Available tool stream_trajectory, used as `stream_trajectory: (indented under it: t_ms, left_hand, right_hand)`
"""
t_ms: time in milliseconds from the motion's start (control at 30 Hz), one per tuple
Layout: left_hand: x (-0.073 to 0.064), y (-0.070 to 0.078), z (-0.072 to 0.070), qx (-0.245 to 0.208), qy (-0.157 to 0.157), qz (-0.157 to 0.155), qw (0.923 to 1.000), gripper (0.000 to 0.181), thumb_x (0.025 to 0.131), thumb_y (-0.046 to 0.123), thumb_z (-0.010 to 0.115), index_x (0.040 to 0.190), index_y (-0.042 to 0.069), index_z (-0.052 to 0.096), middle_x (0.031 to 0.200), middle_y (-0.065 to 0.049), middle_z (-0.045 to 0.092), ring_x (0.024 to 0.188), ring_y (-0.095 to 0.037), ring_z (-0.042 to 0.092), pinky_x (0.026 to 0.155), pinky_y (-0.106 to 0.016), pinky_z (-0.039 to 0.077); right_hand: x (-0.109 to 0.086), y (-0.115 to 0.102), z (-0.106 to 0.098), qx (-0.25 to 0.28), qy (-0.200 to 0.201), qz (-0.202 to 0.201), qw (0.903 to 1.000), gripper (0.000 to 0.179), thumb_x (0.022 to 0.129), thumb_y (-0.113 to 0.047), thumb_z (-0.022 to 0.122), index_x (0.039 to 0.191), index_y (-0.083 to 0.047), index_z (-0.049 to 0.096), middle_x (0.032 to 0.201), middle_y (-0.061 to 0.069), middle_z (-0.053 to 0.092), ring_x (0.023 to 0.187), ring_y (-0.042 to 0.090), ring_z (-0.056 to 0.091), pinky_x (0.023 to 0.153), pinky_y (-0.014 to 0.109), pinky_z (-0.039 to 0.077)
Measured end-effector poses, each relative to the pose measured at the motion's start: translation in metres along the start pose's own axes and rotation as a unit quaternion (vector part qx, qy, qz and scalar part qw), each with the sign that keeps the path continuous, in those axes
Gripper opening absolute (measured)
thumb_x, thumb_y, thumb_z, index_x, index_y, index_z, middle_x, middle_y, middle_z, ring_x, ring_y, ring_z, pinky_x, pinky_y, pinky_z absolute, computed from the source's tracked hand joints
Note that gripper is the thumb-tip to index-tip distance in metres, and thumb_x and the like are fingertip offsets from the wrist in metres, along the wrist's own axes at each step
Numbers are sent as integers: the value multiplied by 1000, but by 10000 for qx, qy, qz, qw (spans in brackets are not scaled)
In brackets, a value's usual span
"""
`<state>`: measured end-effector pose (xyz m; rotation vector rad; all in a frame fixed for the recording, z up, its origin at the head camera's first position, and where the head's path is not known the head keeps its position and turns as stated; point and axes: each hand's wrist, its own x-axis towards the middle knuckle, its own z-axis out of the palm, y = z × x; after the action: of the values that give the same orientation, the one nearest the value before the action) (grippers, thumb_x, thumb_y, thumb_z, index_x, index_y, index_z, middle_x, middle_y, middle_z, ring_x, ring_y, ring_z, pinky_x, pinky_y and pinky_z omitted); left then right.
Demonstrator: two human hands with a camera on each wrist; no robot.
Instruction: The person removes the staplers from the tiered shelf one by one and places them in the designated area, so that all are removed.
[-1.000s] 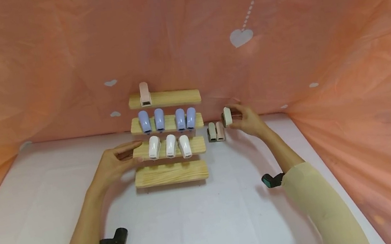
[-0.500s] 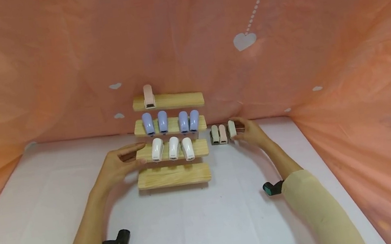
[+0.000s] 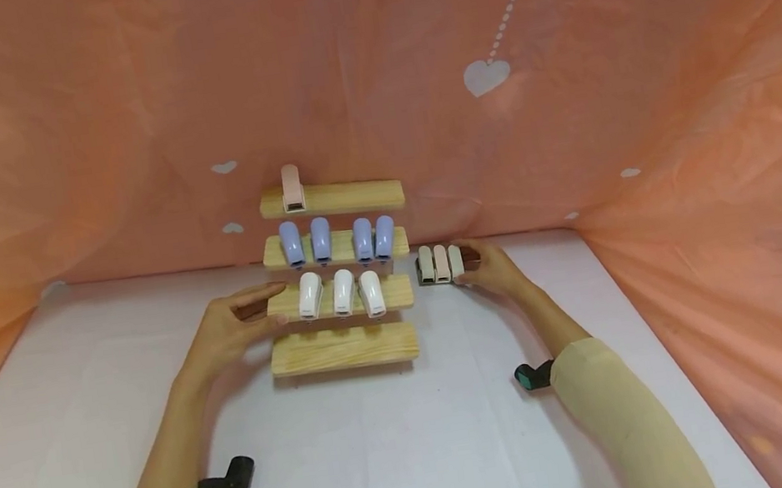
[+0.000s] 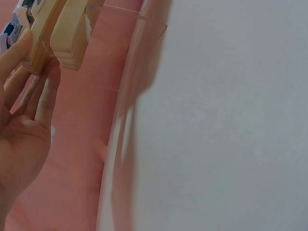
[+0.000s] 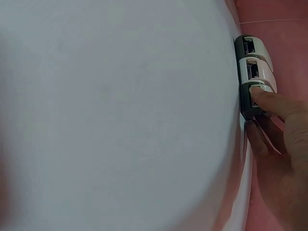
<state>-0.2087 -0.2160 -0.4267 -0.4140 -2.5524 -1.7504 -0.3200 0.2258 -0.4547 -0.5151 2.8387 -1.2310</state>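
In the head view my left hand (image 3: 222, 332) grips the left end of a wooden shelf (image 3: 398, 291) of a stepped rack. The left wrist view shows the thumb on one face of the board and the fingers behind it. My right hand (image 3: 495, 269) holds a small pale stapler (image 3: 457, 261) at the right end of a short row beside the rack. In the right wrist view its thumb presses the front of this dark-based stapler (image 5: 246, 103). A pink stapler (image 3: 442, 264) stands right against it, with a grey-green stapler (image 3: 426, 265) beyond.
Three white staplers (image 3: 344, 293) stand on the gripped shelf. Several purple staplers (image 3: 321, 240) line the shelf above, and one pink stapler (image 3: 292, 189) sits on the top shelf (image 3: 353, 195). A lowest shelf (image 3: 343, 349) stands in front. Pink cloth (image 3: 570, 124) hangs behind the white table (image 3: 393, 463).
My right hand has lowered the pale stapler and moved it left, up against the pink stapler in the row. The left hand keeps its grip on the shelf end.
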Motion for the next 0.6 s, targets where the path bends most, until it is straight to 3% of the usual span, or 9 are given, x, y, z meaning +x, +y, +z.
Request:
stream_trajectory:
  t_ms: [333,467,600]
  left_hand:
    - [-2,3,1,-142,-3,30,9999,51,87,16,79,133,1,62,140,-20,55,107,-3,63,85,-17,54]
    - [-2,2,1,-41,32,64,10000,51,88,17,79,134,2,62,139,-20,56,108,-5,62,86,-16,53]
    - [-1,2,1,11,6,60,10000,51,88,19,78,134,3,62,139,-17,56,113,-11,62,88,-16,52]
  right_hand:
    - [-2,-7,-3,219,-31,-20,9998,75,81,-1,78,148,-4,44,142,21,52,127,38,52,108,46,43]
    - [-1,-17,-8,445,336,-444,9975,68,82,0,77,144,0,49,140,22,54,128,38,51,110,47,41]
    - [3,-32,-13,880,707,-924,9893,58,83,4,76,137,4,55,136,23,57,126,38,51,109,49,41]
